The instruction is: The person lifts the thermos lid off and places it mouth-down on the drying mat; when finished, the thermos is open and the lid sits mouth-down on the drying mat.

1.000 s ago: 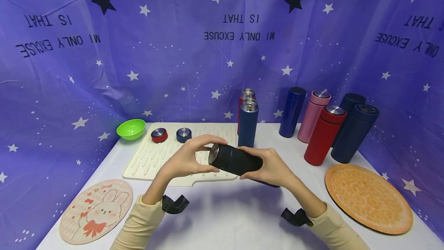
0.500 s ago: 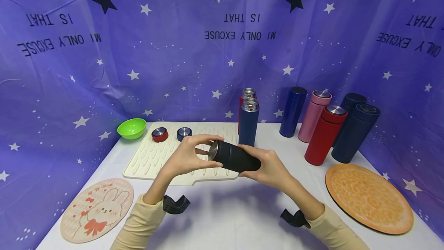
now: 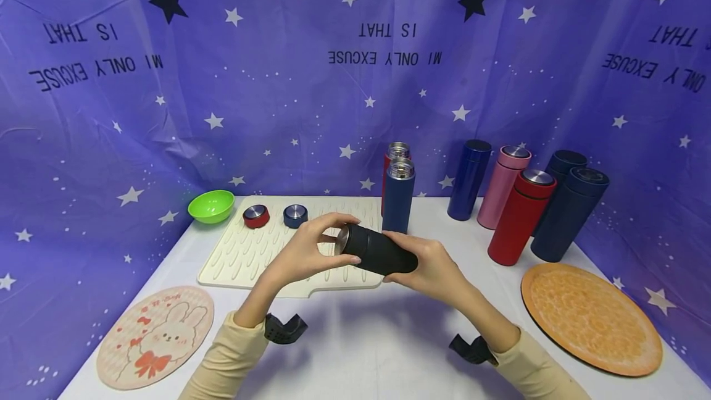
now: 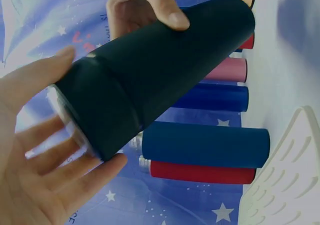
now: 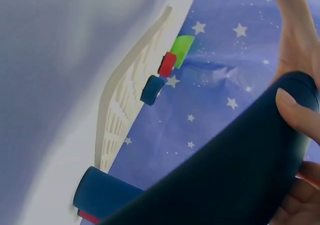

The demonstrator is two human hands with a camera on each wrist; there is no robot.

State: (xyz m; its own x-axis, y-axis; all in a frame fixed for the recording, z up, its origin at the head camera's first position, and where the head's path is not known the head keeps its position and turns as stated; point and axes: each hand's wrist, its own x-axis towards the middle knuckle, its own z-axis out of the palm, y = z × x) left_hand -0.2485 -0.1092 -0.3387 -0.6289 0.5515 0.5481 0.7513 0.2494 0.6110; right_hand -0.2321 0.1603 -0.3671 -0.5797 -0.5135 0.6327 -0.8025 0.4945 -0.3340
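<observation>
A black thermos bottle [image 3: 383,254] lies tilted in the air between both hands, its silver-topped lid [image 3: 351,239] pointing left. My left hand [image 3: 305,250] is around the lid, thumb below and fingers above. In the left wrist view, the left fingers [image 4: 75,172] are spread behind the silver end of the lid, with the thumb at its edge. A seam separates the lid from the bottle body [image 4: 180,50]. My right hand [image 3: 430,266] grips the body, its thumb [image 4: 176,20] lying against the black side.
Red [image 3: 256,216] and blue [image 3: 295,216] lids sit on a cream drying mat [image 3: 239,264], a green bowl [image 3: 211,207] beside it. An uncapped blue bottle [image 3: 397,202] stands before an uncapped red one. Several capped bottles [image 3: 516,221] stand right. Round placemats [image 3: 591,320] lie at both sides.
The black bottle has risen slightly and its lower end has swung out of sight behind my right hand. My left thumb has moved up along the lid.
</observation>
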